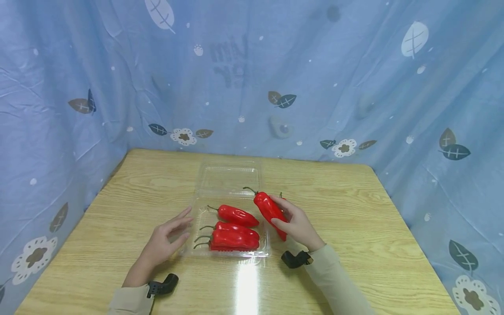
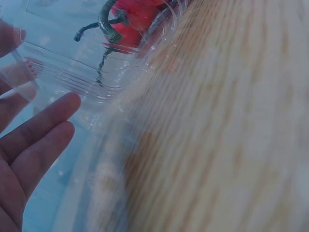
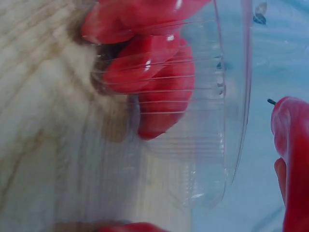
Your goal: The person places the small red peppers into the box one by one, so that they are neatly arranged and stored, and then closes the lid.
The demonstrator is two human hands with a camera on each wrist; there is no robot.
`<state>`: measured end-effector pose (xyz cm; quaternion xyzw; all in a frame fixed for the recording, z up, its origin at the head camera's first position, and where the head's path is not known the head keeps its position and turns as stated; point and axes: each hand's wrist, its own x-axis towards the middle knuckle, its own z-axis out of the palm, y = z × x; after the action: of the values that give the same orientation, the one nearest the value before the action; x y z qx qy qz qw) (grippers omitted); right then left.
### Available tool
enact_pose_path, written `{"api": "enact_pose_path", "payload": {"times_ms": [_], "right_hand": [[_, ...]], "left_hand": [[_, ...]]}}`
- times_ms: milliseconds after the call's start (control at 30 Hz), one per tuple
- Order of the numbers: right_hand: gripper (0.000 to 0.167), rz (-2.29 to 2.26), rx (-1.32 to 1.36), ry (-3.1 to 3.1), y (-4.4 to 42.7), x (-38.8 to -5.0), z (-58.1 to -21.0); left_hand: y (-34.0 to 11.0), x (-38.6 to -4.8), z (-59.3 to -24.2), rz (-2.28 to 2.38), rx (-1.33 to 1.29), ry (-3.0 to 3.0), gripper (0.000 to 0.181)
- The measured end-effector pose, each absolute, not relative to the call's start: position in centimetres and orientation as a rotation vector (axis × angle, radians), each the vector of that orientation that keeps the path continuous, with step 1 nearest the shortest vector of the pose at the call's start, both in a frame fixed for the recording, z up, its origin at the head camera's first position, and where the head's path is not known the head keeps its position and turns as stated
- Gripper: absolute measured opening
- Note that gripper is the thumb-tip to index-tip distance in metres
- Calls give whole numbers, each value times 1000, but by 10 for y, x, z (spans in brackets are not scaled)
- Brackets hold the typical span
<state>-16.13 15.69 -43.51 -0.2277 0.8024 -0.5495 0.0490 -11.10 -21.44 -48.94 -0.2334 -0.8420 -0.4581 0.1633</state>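
Note:
A clear plastic clamshell box lies on the table with several red peppers inside, their green stems pointing left. One pepper lies apart, further back in the box. My right hand grips another red pepper between thumb and fingers, tilted over the box's right edge; it shows at the right of the right wrist view. Behind that hand, one more pepper is mostly hidden. My left hand is beside the box's left wall, fingers loosely extended; whether they touch the plastic I cannot tell.
The box's transparent lid is folded back flat, away from me. Wood-grain table surrounds the box. A blue patterned curtain hangs along the back and both sides.

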Motion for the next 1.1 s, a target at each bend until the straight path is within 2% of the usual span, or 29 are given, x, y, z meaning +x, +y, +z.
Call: {"api": "enact_pose_path", "payload": {"times_ms": [267,567,867,1100], "right_hand": [[59,-1540,-793,2351,143,-173,-424],[63,-1427,-903,2229,119,-186,-419],[62,-1346,-1011,2185,105,-194,-430],[61,-1198,-1050,2257,97,-191,-432]], "left_hand": [[-205,-101,-464,-1297,-689,-2389,36],[-204,-99,-459,-1302,-689,-2380,35],[-204,-101,-460,-1283,-678,-2395,35],[-212,-110,-483,-1294,-703,-2368,38]]}}
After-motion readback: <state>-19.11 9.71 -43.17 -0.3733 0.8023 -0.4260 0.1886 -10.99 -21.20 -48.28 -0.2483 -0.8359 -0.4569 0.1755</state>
